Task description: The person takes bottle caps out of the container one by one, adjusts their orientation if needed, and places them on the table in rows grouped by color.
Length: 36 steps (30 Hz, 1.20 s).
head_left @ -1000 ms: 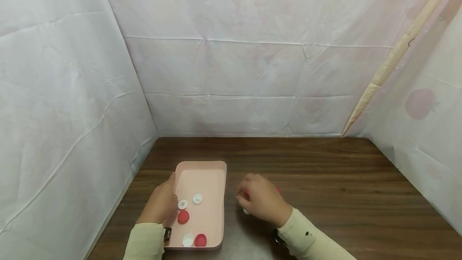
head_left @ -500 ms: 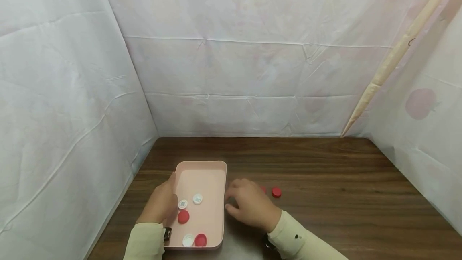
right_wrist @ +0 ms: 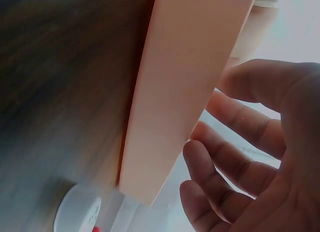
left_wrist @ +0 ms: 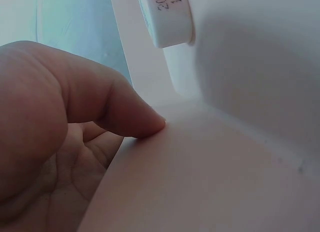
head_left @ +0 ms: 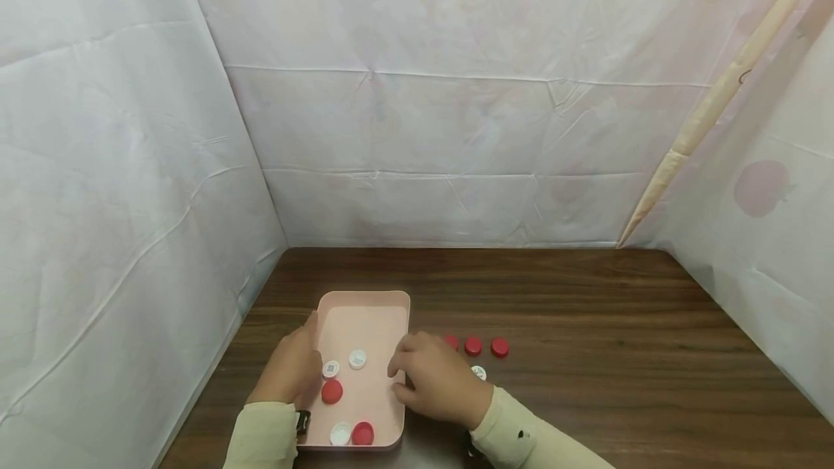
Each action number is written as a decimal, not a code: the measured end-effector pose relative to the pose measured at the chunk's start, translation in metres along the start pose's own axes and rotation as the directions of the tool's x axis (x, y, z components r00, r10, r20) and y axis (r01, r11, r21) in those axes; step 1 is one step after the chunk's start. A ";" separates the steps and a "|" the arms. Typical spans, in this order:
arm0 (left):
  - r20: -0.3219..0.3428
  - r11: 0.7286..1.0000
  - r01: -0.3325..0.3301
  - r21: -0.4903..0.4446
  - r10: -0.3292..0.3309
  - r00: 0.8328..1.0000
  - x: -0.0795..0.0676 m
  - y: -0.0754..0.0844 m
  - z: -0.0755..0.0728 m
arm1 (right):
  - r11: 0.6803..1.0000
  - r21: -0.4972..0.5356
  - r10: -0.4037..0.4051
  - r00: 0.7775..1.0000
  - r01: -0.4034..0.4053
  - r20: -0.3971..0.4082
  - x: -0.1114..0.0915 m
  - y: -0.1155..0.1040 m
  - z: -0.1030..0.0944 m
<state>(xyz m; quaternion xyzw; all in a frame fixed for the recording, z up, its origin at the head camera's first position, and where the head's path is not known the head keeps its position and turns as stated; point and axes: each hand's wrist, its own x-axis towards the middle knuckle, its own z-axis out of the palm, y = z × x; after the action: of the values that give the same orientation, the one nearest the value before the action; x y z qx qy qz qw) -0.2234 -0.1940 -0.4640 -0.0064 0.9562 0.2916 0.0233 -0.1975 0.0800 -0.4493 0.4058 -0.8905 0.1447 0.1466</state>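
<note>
Clock positions are read from the tray's centre, 12 pointing away from me. The tray (head_left: 378,324) rests on the table (head_left: 586,295). It should handle as light, stiff and smooth, liable to slide; hold it by a long wall. My left hand (head_left: 289,366) pinches that wall at 9 o'clock, one digit over the rim. Inside sit three white caps (head_left: 357,359), near centre, at 9 and towards 7, and two red caps (head_left: 332,391), at 8 and 6. The caps are probably hard and light; pinch them by their sides. My right hand (head_left: 439,381) lies over the wall at 3 o'clock, fingers loosely bent, nothing visible between them. Beyond it, towards 3, are three table-top red caps (head_left: 499,347) and a printed white cap (head_left: 478,373).
</note>
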 end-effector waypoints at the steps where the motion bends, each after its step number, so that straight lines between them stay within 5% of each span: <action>1: 0.000 1.000 0.000 0.000 0.000 1.000 0.000 0.000 0.000 | 1.000 -0.002 -0.011 1.000 0.011 -0.002 0.001 -0.001 0.001; 36: -0.006 1.000 0.016 -0.019 -0.016 1.000 0.001 -0.004 0.002 | 0.973 -0.050 -0.226 0.974 0.226 0.008 0.015 -0.026 0.020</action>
<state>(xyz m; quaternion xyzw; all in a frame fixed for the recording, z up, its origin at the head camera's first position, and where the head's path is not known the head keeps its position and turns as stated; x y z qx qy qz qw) -0.2246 -0.1959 -0.4680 -0.0152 0.9534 0.3005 0.0229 -0.1899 0.0462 -0.4579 0.5008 -0.8420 0.1043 0.1715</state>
